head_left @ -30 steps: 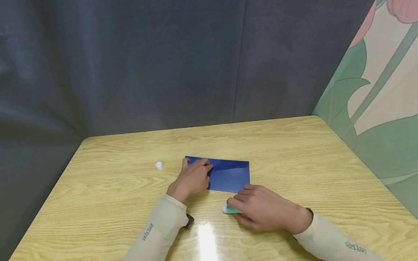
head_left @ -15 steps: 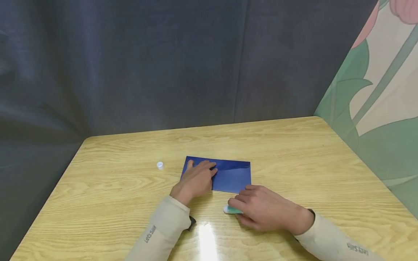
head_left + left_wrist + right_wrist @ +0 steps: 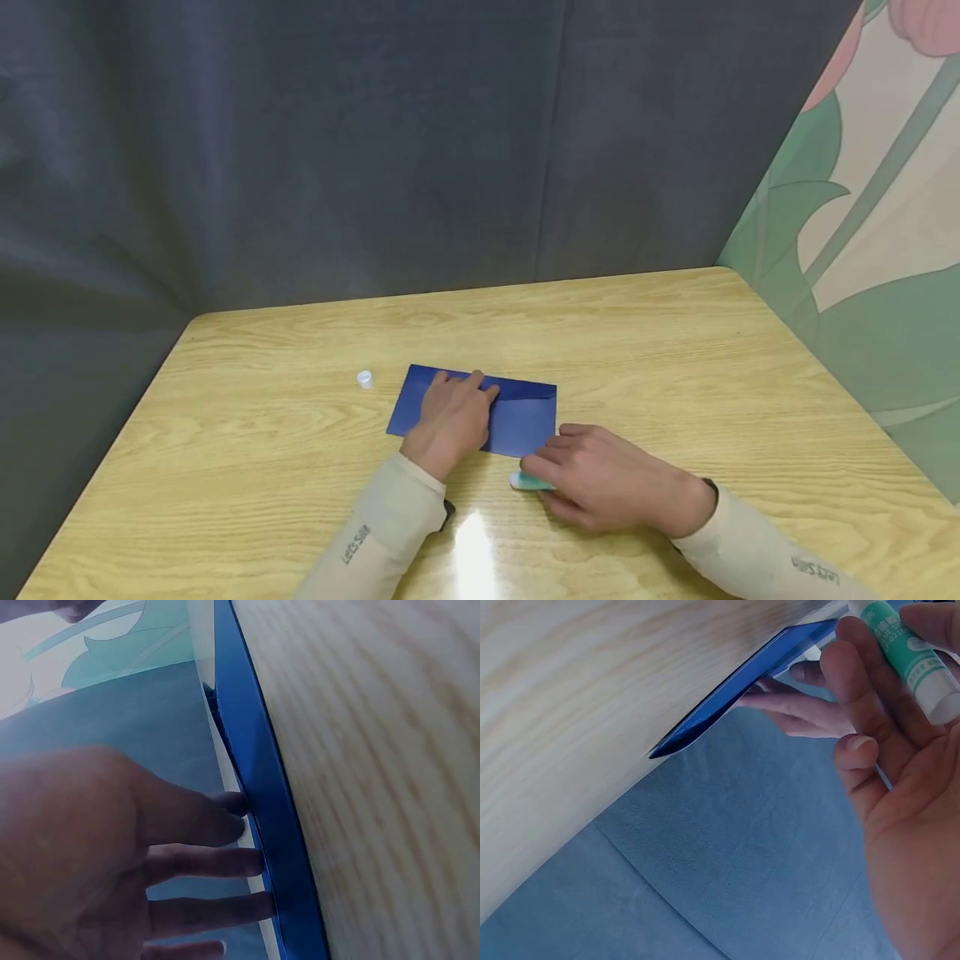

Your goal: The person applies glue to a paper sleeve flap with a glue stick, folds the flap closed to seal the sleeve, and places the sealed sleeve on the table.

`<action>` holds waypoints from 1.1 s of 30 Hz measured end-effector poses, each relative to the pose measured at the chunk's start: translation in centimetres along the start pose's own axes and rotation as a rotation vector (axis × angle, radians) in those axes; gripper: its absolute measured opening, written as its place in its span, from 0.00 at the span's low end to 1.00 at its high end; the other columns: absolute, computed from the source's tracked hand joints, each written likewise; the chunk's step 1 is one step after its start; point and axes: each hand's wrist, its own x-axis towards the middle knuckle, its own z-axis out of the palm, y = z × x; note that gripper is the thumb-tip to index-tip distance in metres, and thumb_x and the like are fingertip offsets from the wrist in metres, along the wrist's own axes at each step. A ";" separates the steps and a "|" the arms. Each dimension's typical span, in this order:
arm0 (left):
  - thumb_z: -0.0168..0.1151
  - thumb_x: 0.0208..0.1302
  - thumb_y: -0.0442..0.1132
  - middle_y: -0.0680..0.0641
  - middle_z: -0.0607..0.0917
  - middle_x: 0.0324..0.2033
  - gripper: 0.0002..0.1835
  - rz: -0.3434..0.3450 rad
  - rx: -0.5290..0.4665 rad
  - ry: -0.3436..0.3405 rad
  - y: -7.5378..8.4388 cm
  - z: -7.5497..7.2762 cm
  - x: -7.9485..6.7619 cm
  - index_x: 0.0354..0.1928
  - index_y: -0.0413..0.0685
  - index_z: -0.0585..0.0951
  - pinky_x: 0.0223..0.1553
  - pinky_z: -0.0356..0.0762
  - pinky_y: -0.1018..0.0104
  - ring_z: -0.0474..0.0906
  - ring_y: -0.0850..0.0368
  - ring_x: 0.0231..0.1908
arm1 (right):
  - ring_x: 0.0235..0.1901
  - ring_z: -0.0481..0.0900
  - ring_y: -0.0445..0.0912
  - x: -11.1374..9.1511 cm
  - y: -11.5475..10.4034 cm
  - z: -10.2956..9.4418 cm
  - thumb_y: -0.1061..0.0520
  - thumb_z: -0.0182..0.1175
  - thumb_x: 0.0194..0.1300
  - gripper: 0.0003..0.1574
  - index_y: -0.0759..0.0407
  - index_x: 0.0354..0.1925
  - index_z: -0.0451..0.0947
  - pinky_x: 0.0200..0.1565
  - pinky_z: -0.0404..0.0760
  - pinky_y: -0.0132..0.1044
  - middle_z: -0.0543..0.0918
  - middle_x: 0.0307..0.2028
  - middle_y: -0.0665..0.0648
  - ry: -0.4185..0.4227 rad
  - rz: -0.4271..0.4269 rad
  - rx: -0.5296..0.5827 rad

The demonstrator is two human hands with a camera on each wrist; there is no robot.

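Observation:
A blue envelope (image 3: 525,429) lies on the table with its flap folded down along the far side. My left hand (image 3: 452,421) rests on the envelope's flap; in the left wrist view its extended fingertips touch the blue paper (image 3: 259,761). Just off the envelope's near right corner, my right hand (image 3: 607,479) holds a green and white glue stick (image 3: 534,482) low over the table. The right wrist view shows this glue stick (image 3: 904,652) between thumb and fingers, its label partly readable. Part of the envelope is hidden under my left hand.
A small white cap (image 3: 365,380) stands on the wood-grain table (image 3: 247,467), left of the envelope. Behind the table hangs a dark curtain (image 3: 390,150). A wall with painted flowers (image 3: 885,333) borders the right side.
The envelope has slid left and slightly toward me, turning a little. My left hand has shifted right across it. The right hand with the glue stick has stayed put.

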 end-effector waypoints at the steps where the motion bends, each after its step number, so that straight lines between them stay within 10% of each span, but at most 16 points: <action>1: 0.54 0.74 0.41 0.53 0.72 0.68 0.24 -0.003 0.005 -0.016 0.0 0.0 0.0 0.70 0.61 0.72 0.71 0.62 0.50 0.72 0.50 0.66 | 0.23 0.65 0.33 0.0 0.0 -0.1 0.51 0.66 0.58 0.14 0.47 0.34 0.68 0.30 0.67 0.28 0.69 0.22 0.38 -0.007 0.002 0.005; 14: 0.53 0.74 0.44 0.54 0.63 0.75 0.30 -0.008 0.016 -0.072 -0.1 0.4 0.0 0.75 0.73 0.62 0.72 0.52 0.41 0.61 0.46 0.73 | 0.23 0.64 0.32 -0.1 0.1 -0.2 0.51 0.65 0.61 0.13 0.47 0.36 0.69 0.30 0.67 0.27 0.70 0.23 0.38 -0.043 0.013 0.030; 33: 0.47 0.78 0.43 0.58 0.58 0.77 0.27 0.058 0.024 -0.074 0.5 0.7 0.0 0.76 0.56 0.62 0.76 0.52 0.50 0.54 0.54 0.77 | 0.23 0.62 0.31 0.1 0.2 0.0 0.51 0.66 0.60 0.14 0.46 0.33 0.68 0.29 0.65 0.26 0.66 0.22 0.37 -0.019 0.016 0.049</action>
